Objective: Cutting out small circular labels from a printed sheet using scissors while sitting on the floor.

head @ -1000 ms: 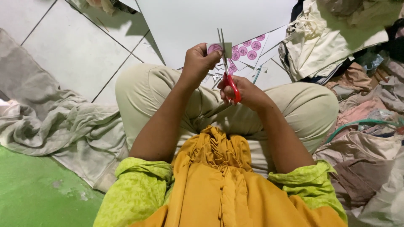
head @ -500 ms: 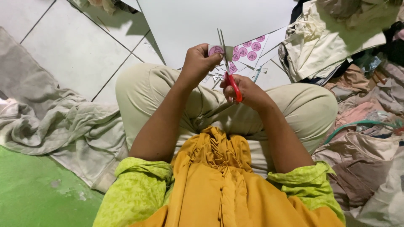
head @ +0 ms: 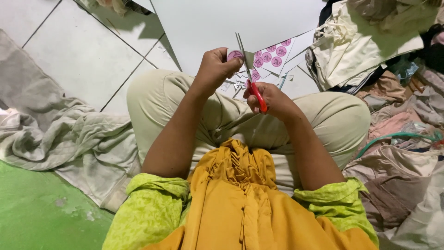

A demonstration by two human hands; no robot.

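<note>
Left hand (head: 216, 69) fingers pinch a small pink sticker (head: 234, 55) above the knees; right hand (head: 273, 99) fingers are closed through the red handles of the scissors (head: 249, 76), blades nearly shut at the sticker's right edge. Step in hand, as judged: trimming around the circle. Next cut calls for turning the sticker slightly into the blades; sticker sheet (head: 273, 56) and scraps (head: 238, 81) lie on the board (head: 222, 23) beyond.

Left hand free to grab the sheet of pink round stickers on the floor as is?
Probably not. The left hand is pinching a small pink sticker piece against the red-handled scissors. The sticker sheet lies just beyond, unobstructed, but the hand is occupied.
</note>
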